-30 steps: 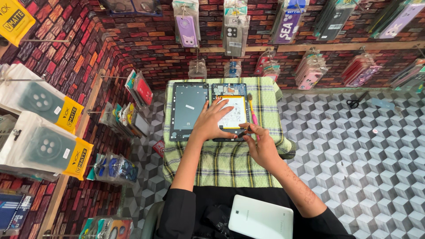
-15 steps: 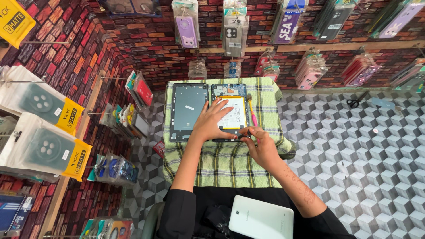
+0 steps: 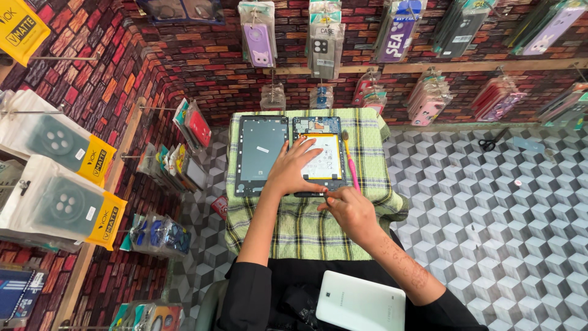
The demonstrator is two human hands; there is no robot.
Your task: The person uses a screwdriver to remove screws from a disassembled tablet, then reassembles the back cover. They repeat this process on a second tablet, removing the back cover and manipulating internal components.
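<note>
An opened tablet (image 3: 320, 147) with its white battery showing lies on a green checked cloth (image 3: 306, 220) over a small table. My left hand (image 3: 293, 167) rests flat on the tablet's left part, fingers spread. My right hand (image 3: 344, 208) is at the tablet's near edge with the fingers pinched together; I cannot tell whether they grip a small tool. The tablet's grey back panel (image 3: 262, 153) lies to the left of it. A pink and yellow toothbrush (image 3: 350, 160) lies along its right side.
A white tablet (image 3: 360, 301) lies face down on my lap. Phone cases (image 3: 323, 43) hang on the brick-pattern wall behind and on the racks at the left (image 3: 67, 202). Scissors (image 3: 491, 142) lie on the patterned floor at the right.
</note>
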